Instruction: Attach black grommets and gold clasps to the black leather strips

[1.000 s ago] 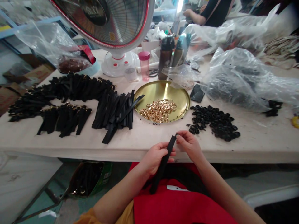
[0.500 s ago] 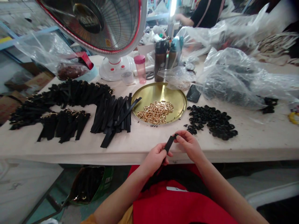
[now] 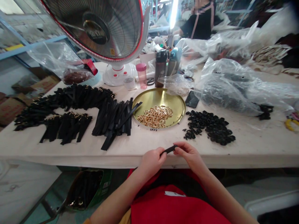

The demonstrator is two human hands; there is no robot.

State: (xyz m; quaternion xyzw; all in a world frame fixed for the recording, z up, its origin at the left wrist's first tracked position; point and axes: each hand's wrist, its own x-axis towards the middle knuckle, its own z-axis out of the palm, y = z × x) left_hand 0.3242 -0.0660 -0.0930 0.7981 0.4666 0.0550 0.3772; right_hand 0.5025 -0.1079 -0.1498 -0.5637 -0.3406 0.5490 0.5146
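Note:
Both my hands meet at the table's near edge on one black strap (image 3: 169,149). My left hand (image 3: 152,161) is closed around its lower part, most of which is hidden. My right hand (image 3: 188,154) pinches the strap's upper end. Just beyond lie a gold tray (image 3: 161,95) holding several gold buckles (image 3: 155,116), a heap of small black loops (image 3: 211,126), and piles of black straps (image 3: 114,118).
A large fan (image 3: 102,28) stands at the back with a pink-capped bottle (image 3: 141,75) and two dark bottles (image 3: 165,63). Plastic bags (image 3: 233,87) fill the right side. A phone (image 3: 192,100) lies beside the tray. Another person (image 3: 201,21) works across the table. A green box (image 3: 87,188) of straps sits on the floor.
The strap, first hanging long over my lap, has been drawn up and in; only a short piece shows between my hands. The view has tilted up slightly.

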